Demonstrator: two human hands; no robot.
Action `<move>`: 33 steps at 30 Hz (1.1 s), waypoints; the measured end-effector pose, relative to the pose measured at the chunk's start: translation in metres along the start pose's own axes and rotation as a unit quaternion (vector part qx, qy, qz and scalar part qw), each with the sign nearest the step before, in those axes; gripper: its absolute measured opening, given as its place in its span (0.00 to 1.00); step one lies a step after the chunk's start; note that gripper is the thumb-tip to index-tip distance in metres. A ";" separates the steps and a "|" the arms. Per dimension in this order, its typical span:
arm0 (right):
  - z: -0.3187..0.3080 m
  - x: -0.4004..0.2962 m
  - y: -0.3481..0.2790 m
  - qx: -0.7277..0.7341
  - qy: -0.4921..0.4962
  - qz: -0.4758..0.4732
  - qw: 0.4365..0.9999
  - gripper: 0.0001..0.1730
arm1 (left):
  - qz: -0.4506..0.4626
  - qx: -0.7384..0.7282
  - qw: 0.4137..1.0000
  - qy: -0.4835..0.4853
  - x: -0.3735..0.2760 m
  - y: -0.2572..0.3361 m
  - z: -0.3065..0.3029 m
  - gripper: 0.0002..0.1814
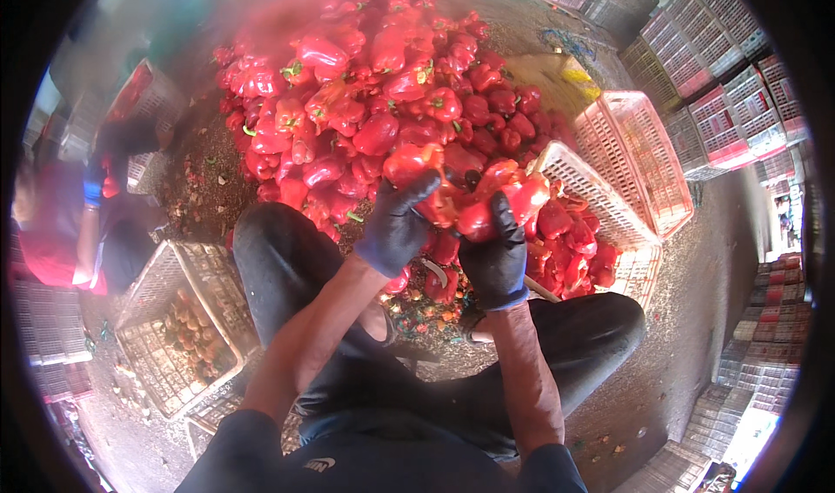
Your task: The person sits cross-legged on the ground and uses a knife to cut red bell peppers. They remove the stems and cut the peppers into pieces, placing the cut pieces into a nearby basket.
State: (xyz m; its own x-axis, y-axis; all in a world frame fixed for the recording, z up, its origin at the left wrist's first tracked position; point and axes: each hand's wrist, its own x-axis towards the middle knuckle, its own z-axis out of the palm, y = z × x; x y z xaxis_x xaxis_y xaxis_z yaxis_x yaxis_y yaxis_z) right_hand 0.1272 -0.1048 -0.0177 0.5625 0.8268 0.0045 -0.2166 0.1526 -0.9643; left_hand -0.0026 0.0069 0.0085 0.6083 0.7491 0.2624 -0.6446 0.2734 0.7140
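Both my hands wear dark gloves with blue cuffs and are raised at the near edge of a large heap of red bell peppers [378, 134]. My left hand [401, 222] grips a red bell pepper piece [414, 164], which looks torn or cut, its pale orange inside showing. My right hand [496, 252] is closed on another red pepper piece [479, 219], with further pieces at its fingertips. The two hands are close together, and the pieces between them overlap, so I cannot tell where one ends. Below them, scraps and a pale curved thing [435, 272] lie on the ground.
Right of my hands, a plastic crate [636, 271] holds red pepper pieces, with tilted crates [642, 160] behind it. A crate [156, 356] with pepper cores stands at the left. Another person [72, 225] sits at the far left. Crate stacks [737, 121] stand at the right.
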 end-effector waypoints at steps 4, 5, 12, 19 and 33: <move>-0.003 -0.002 -0.004 -0.065 0.018 -0.022 0.997 0.29 | -0.165 -0.249 0.950 0.085 0.000 -0.004 0.014 0.29; -0.009 -0.003 -0.005 0.000 0.009 -0.007 1.000 0.29 | -0.196 -0.291 0.934 0.065 0.002 -0.005 0.015 0.28; -0.050 -0.010 -0.027 0.074 0.066 0.006 0.995 0.33 | -0.186 -0.240 0.952 0.039 0.017 -0.016 0.004 0.24; -0.109 -0.010 -0.057 0.552 -0.010 0.005 0.834 0.36 | -0.268 0.068 0.953 -0.124 0.067 -0.022 0.121 0.31; -0.210 -0.001 -0.012 -0.043 0.291 -0.159 0.942 0.37 | -0.226 0.004 0.954 -0.194 0.101 -0.107 0.137 0.24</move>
State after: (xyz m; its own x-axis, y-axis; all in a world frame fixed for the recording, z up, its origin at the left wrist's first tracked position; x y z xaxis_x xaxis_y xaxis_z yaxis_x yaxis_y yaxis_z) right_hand 0.2968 -0.2210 -0.0614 0.9360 0.3056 0.1745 0.0877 0.2776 -0.9567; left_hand 0.1910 -0.0292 0.0478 0.9505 0.2742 0.1460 -0.2725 0.5104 0.8156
